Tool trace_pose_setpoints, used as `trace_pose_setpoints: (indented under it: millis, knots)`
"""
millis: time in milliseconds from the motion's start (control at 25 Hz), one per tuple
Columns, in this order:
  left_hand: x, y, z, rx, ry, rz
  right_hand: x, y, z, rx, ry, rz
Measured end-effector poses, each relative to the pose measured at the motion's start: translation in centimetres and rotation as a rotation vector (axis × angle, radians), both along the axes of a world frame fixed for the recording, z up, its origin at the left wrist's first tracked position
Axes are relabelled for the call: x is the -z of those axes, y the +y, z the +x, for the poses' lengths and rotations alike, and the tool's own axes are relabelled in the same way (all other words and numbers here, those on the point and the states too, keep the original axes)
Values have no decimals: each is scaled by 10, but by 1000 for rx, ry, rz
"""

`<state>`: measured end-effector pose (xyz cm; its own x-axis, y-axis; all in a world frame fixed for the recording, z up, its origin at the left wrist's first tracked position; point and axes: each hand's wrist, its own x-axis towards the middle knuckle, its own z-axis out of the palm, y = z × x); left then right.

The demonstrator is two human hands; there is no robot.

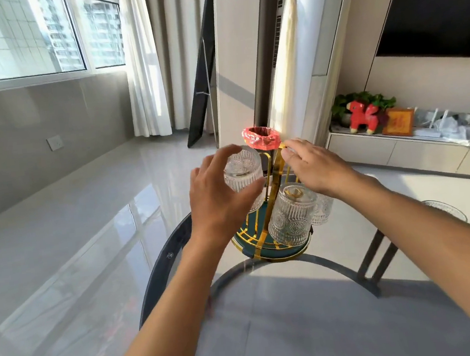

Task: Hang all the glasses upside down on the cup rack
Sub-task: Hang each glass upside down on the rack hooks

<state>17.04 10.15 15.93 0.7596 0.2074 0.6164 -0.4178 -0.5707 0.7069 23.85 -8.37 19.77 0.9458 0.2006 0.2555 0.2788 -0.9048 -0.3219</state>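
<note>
Three ribbed, embossed clear glasses are visible on a gold wire cup rack with a round dark green base (260, 250), which stands on a round glass-topped table (162, 272). Nearest the camera, one upside-down glass (291, 215) hangs on a gold prong, its rim close above the base. A second upside-down glass (321, 209) sits just behind it to the right, partly hidden beneath the right wrist. The third glass (241, 171) is at the upper left of the rack, base end uppermost, against the gold uprights; whether it is seated on a prong cannot be told. The left hand (218, 197) is around this glass with fingers spread wide, thumb low and fingertips over its top; firm contact cannot be confirmed. The right hand (314, 166) rests at the top of the rack, fingers together and pinched on the gold handle. A red-lined bin (261, 138) stands on the floor behind.
</note>
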Motion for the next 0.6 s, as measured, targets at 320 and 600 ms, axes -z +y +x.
trace_pose_setpoints:
  millis: [320,600]
  knots:
    - [23,-14,18,-38,119,187,-2,6,3,-27,9,-156]
    - [39,-2,30,-23,296,244,-2,12,2,27,-113,-214]
